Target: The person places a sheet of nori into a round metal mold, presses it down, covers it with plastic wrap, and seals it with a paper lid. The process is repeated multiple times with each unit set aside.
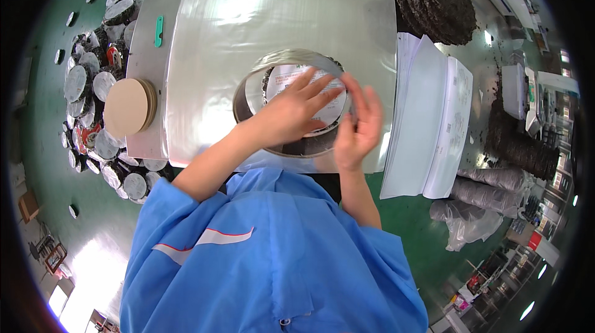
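Note:
In front of me a wide, shiny hoop-like band surrounds a dark round cake bearing a white printed paper disc. My left hand reaches over the disc, palm down and fingers apart. Its fingertips lie near the far right side of the band; whether they touch it is blurred. At the right side of the band is my right hand, with a grey strip of it between thumb and fingers. Both hands partly hide the cake. Underneath lies a stack of clear plastic sheets.
Tan discs and a green cutter lie at the left on the metal table. Wrapped cakes are heaped beyond. Right are printed papers, a stack of dark cakes and plastic-wrapped rolls.

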Tool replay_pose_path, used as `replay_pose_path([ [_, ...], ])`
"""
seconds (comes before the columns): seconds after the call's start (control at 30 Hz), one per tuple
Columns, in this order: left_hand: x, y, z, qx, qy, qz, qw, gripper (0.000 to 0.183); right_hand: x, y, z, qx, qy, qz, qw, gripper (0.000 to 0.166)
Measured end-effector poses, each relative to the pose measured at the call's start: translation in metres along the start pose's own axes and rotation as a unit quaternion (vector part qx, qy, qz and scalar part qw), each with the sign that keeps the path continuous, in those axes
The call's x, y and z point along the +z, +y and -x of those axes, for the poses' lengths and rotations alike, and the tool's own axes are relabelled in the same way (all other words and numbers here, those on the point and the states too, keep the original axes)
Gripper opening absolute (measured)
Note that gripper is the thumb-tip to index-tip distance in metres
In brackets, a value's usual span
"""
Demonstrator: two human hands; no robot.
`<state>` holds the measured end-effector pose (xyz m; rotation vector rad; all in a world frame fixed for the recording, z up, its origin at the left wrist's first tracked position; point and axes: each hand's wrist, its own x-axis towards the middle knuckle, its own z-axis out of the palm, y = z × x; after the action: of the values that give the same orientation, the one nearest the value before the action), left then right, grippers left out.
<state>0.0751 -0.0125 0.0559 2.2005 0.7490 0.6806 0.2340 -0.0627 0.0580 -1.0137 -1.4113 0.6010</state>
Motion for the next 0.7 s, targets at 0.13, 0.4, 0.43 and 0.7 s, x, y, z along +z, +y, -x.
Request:
replay_pose_path([
  [0.13, -0.047, 0.02, 0.024, -0.091, 0.353, -0.031, 0.931, 0.057, -0.032, 0.026, 0.001, 0.335, 0.26, -0.225, 0.877, 0.077],
  [0.4, -0.028, -0.063, 0.077, -0.395, 0.35, 0.34, 0.778, 0.048, -0.011, 0.065, 0.022, 0.36, 0.173, -0.452, 0.797, 0.06],
  [0.43, -0.039, -0.064, 0.083, -0.345, 0.492, 0.388, 0.699, 0.046, -0.027, 0.069, 0.024, 0.393, 0.183, -0.472, 0.768, 0.079],
  [0.7, 0.033, -0.012, 0.059, -0.06, 0.128, 0.033, 0.989, 0.04, -0.103, 0.069, 0.027, 0.344, 0.296, -0.328, 0.829, 0.072],
])
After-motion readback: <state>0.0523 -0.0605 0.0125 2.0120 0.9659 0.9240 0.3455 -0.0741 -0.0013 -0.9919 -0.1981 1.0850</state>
